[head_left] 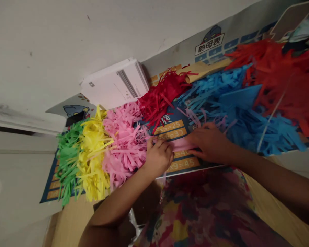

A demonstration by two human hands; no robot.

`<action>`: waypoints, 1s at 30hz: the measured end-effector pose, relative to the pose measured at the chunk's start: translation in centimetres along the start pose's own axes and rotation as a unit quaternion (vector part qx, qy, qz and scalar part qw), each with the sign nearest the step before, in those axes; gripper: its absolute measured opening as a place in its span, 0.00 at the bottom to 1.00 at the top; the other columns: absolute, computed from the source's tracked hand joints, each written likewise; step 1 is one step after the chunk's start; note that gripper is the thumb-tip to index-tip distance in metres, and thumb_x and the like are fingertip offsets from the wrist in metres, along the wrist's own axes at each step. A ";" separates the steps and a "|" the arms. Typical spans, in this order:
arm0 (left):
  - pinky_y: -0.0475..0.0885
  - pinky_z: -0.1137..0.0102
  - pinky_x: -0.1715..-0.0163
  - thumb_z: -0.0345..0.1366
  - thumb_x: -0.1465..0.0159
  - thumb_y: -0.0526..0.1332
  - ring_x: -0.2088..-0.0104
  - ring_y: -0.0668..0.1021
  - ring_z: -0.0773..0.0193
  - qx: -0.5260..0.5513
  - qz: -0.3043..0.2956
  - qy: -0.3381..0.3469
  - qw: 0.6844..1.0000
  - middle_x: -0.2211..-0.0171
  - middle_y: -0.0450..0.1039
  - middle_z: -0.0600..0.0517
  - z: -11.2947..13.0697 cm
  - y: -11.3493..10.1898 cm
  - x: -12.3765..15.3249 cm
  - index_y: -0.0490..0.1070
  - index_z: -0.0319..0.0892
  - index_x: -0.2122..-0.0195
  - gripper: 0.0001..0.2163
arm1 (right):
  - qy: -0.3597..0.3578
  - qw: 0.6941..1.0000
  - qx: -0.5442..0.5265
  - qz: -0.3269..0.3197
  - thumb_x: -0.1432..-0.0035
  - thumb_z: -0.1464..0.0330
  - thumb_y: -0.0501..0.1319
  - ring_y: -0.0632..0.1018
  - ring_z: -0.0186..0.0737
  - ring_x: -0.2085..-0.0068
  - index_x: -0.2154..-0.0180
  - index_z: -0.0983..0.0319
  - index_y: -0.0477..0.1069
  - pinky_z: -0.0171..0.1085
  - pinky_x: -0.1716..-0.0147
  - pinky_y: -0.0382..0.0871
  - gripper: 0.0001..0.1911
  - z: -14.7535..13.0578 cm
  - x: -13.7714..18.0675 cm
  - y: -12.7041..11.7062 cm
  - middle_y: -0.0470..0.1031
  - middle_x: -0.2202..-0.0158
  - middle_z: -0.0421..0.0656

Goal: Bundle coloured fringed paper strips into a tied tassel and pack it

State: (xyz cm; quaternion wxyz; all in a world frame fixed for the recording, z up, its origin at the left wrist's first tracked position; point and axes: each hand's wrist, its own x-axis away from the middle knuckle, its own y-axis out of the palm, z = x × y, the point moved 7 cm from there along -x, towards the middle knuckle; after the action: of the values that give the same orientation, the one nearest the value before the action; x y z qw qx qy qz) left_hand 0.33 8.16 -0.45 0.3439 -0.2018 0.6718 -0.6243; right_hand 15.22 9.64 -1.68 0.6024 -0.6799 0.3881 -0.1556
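Stretched between my two hands is a pink paper strip (pixel 181 144) with fringed ends. My left hand (pixel 159 155) is closed around its left end, beside a pile of pink fringed paper (pixel 125 137). The other end lies in my right hand (pixel 211 142), whose fingers are closed on it. Thin pale pink and purple strands stick out past both hands. Below the strip is a dark blue printed mat (pixel 187 163) with number rows.
Green (pixel 69 157), yellow (pixel 94 154) and dark red fringed paper (pixel 162 96) lie around. Blue fringed paper (pixel 247 120) and a large red pile (pixel 290 85) are at right. A white stack of boxes or cards (pixel 113 85) stands by the wall, near a dark phone-like object (pixel 75 118).
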 end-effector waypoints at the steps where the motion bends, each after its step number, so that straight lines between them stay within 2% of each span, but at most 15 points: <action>1: 0.57 0.51 0.45 0.34 0.33 0.59 0.56 0.78 0.55 0.004 0.004 -0.001 1.000 0.63 0.81 0.48 -0.1 -0.1 0.1 0.76 0.41 0.59 0.07 | -0.017 1.000 0.006 0.006 0.38 0.67 0.61 0.74 0.45 0.60 0.58 0.62 0.74 0.45 0.53 0.53 0.08 -0.2 0.1 0.1 0.80 0.62 0.46; 3: 0.56 0.51 0.44 0.33 0.33 0.59 0.56 0.78 0.56 0.016 0.010 -0.003 1.000 0.62 0.81 0.50 -0.3 -0.3 0.4 0.76 0.42 0.60 0.06 | -0.046 0.999 0.010 0.021 0.38 0.73 0.58 0.74 0.43 0.61 0.61 0.61 0.75 0.44 0.55 0.53 0.07 -0.3 0.4 0.5 0.80 0.63 0.45; 5: 0.55 0.51 0.43 0.33 0.32 0.59 0.55 0.78 0.57 0.032 0.015 -0.008 0.999 0.61 0.82 0.51 -0.8 -0.4 0.9 0.76 0.43 0.60 0.06 | -0.051 0.998 -0.008 0.038 0.36 0.75 0.56 0.75 0.42 0.61 0.63 0.61 0.76 0.44 0.56 0.53 0.10 0.3 0.8 0.9 0.81 0.63 0.43; 9: 0.56 0.53 0.42 0.33 0.32 0.60 0.52 0.77 0.57 0.090 0.007 -0.058 0.994 0.59 0.82 0.52 -2.7 -0.3 1.7 0.77 0.46 0.57 0.07 | 0.020 0.996 -0.076 0.041 0.32 0.69 0.55 0.75 0.41 0.58 0.62 0.58 0.77 0.43 0.56 0.52 0.11 2.8 1.3 1.4 0.81 0.59 0.42; 14: 0.60 0.57 0.48 0.36 0.31 0.58 0.56 0.77 0.58 0.155 -0.038 -0.144 0.977 0.63 0.81 0.51 -4.4 0.3 1.5 0.77 0.45 0.66 0.10 | 0.093 0.990 -0.102 -0.002 0.32 0.64 0.56 0.75 0.42 0.60 0.66 0.60 0.76 0.42 0.61 0.53 0.13 3.9 0.5 1.9 0.77 0.63 0.43; 23: 0.61 0.57 0.56 0.36 0.34 0.58 0.64 0.76 0.57 0.102 -0.065 -0.168 0.978 0.72 0.77 0.51 -4.5 1.4 0.0 0.75 0.43 0.75 0.12 | 0.153 0.985 -0.078 -0.031 0.38 0.65 0.60 0.73 0.42 0.62 0.74 0.61 0.73 0.39 0.64 0.51 0.12 4.2 -0.3 2.2 0.74 0.69 0.42; 30: 0.61 0.56 0.57 0.37 0.34 0.59 0.66 0.75 0.57 0.054 -0.045 -0.153 0.986 0.75 0.75 0.50 -4.3 1.6 -0.3 0.70 0.43 0.80 0.16 | 0.161 0.984 -0.074 -0.034 0.39 0.64 0.60 0.72 0.41 0.64 0.75 0.61 0.72 0.40 0.65 0.51 0.13 4.5 -0.4 2.5 0.73 0.70 0.41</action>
State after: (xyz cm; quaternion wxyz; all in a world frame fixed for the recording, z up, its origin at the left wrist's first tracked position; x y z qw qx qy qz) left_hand -2.26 11.57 -1.99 0.4240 -0.3061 0.5667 -0.6367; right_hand 17.19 13.16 -4.96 0.4746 -0.7013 0.4672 -0.2542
